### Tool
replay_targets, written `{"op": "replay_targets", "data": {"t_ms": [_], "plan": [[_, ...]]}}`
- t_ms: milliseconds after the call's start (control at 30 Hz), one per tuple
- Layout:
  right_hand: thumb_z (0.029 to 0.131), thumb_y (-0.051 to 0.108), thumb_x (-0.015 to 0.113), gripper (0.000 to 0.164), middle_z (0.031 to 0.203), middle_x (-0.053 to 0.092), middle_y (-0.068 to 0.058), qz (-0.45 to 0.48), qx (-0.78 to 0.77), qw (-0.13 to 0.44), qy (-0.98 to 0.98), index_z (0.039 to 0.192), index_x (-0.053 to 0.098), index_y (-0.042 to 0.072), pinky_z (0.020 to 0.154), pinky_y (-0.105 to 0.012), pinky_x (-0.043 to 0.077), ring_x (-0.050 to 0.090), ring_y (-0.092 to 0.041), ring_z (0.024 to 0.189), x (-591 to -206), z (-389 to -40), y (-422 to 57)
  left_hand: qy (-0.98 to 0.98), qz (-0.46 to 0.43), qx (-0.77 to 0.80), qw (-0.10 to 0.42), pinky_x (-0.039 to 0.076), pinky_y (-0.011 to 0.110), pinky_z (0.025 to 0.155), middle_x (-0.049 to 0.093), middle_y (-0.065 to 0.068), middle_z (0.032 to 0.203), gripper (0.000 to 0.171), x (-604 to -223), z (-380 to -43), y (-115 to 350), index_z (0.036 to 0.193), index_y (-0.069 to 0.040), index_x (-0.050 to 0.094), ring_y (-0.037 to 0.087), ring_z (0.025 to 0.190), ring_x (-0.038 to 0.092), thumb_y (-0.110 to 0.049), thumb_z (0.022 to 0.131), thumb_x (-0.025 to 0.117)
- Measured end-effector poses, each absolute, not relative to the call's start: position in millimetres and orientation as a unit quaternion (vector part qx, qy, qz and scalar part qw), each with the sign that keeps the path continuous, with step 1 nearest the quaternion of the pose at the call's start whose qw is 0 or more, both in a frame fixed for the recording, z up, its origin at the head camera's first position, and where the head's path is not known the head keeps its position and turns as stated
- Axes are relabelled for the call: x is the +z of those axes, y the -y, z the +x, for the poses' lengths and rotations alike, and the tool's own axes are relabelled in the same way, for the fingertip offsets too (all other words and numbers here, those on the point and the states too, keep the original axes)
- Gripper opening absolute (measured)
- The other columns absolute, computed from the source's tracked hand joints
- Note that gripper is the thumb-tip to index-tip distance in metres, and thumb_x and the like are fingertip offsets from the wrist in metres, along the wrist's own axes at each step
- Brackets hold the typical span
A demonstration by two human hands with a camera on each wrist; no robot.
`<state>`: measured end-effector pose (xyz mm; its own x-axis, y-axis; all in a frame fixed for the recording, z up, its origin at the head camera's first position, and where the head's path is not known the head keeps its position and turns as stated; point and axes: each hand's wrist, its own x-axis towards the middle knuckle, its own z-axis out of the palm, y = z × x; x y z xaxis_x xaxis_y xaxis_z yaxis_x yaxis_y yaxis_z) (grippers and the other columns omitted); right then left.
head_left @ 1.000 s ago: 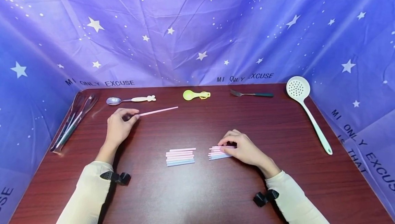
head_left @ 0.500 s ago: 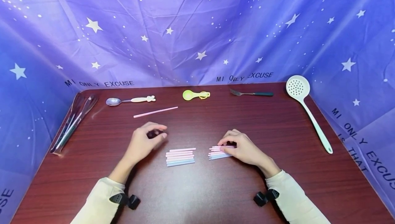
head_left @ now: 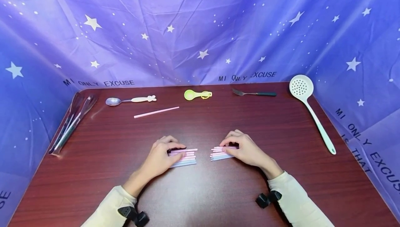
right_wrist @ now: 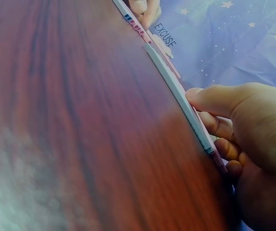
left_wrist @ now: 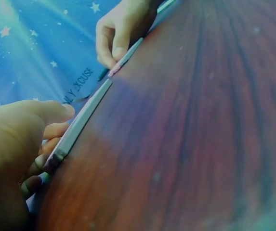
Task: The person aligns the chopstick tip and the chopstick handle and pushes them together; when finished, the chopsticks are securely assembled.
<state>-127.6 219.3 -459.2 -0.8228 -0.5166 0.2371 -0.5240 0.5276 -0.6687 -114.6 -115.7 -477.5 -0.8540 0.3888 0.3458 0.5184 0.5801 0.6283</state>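
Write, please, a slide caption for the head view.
Left hand at one group of pink and blue sticks, right hand at another group.

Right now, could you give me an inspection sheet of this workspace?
Surface: dark reddish-brown table.
Job's things: left stick row and right stick row, both pink and blue; a lone pink stick lies farther back.
Clutter: spoon, green scoop, fork, skimmer, clear pouch holding utensils.
Fingers: left fingers curl over the left row, right fingers over the right.
Cables: nothing seen.
Surroundings: starry purple-blue curtain.
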Motion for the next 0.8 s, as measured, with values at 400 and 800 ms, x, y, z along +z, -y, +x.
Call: {"op": "replay_targets", "data": {"t_ms": [400,800], "plan": [[0.087,0.007,0.079,0.016,0.091,0.069,0.01,0.312,0.389,0.026,0.866,0.097,0.078,0.02,0.07,-0.023,0.042,0.052,-0.01,0.081,-462.6,-128.9,-218.7,0.892,-0.227,-0.385,0.063,0.044,0.044,0.092,0.07,-0.01,0.091,0.015,-475.8,-111.3,112.1,0.095,-0.023,0.084,0.013,0.096,0.062,-0.022,0.08,0.086],[0.086,0.006,0.08,0.016,0.089,0.069,0.009,0.314,0.394,0.029,0.863,0.095,0.078,0.02,0.071,-0.022,0.041,0.052,-0.01,0.082,-464.6,-131.1,-218.8,0.893,-0.203,-0.4,0.03,0.043,0.04,0.091,0.069,-0.012,0.088,0.013,-468.7,-113.7,110.3,0.091,-0.025,0.083,0.01,0.092,0.062,-0.019,0.08,0.086]]}}
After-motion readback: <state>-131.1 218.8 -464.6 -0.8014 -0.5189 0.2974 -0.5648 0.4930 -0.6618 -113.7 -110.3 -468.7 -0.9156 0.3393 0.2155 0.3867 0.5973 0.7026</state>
